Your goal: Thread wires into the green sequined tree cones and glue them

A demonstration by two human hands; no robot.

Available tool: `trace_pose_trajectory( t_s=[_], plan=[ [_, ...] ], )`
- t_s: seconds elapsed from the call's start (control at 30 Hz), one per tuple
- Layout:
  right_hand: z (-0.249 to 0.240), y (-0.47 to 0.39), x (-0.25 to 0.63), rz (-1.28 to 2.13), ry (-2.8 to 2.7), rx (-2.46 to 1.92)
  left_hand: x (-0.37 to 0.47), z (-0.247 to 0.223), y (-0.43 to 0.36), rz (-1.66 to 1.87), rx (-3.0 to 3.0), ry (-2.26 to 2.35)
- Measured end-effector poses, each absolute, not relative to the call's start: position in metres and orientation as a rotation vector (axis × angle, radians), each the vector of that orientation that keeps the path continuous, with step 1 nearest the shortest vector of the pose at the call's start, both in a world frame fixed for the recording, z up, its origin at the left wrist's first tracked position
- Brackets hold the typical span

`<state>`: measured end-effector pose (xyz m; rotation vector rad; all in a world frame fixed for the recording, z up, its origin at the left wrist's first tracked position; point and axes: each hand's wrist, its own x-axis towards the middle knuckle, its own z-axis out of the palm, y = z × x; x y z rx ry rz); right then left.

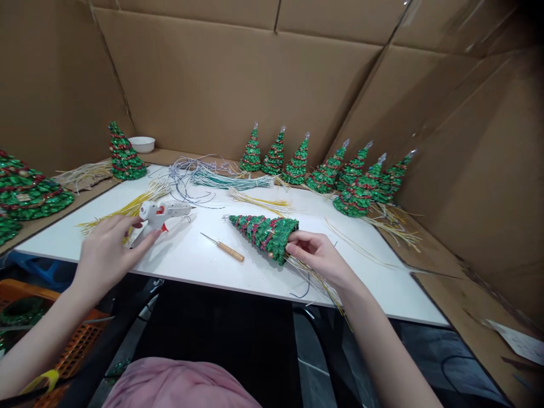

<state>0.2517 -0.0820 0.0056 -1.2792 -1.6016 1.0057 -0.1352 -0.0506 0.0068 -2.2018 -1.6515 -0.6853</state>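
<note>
Through the head camera I see my right hand [317, 255] holding the small green tree [266, 233], which lies on its side at the middle of the white table [187, 263]. My right fingers are closed on its wide end, thumb on the outer rim and the others reaching inside, and its clear tip points left.

My left hand [106, 246] is at the glue gun [164, 211], with thumb and fingertips parted around the handle; I cannot tell whether they grip it. The gun's nozzle points right.

Between my hands lies an awl [230, 251] with a wooden handle, its metal point aimed up and left, apart from both. Yellow strands [113, 212] lie beyond my left hand, and a green bundle [232, 180] sits farther back. More thin stems [317, 277] run under my right hand towards the front edge.

At the back and right stand 7 decorated trees [297, 161]. Another upright tree [123, 153] stands back left, just beside a white bowl [142, 145].
</note>
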Motion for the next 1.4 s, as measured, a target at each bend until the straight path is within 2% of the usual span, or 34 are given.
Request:
trace_pose_trajectory(
  t_s=[0.1,0.3,0.5,0.67,0.93,1.4],
  plan=[
    [0.004,-0.082,0.245,1.007,-1.56,-1.289,-0.128,0.006,-0.037,-0.625,-2.201,-1.646],
    [0.005,-0.081,0.229,1.009,-1.455,-1.326,-0.123,0.0,-0.03,-0.793,-2.243,-1.718],
    [0.004,-0.079,0.22,0.959,-1.428,-1.353,-0.108,0.004,-0.049,-1.053,-2.197,-1.375],
    [0.002,-0.076,0.216,0.944,-1.432,-1.355,-0.09,0.012,-0.07,-1.147,-2.427,-1.217],
    [-0.005,-0.072,0.213,0.994,-1.385,-1.32,-0.069,0.003,-0.08,-0.94,-2.955,-1.015],
    [-0.007,-0.071,0.207,0.943,-1.381,-1.336,-0.057,0.006,-0.077,-0.745,-2.834,-1.017]
  ],
)
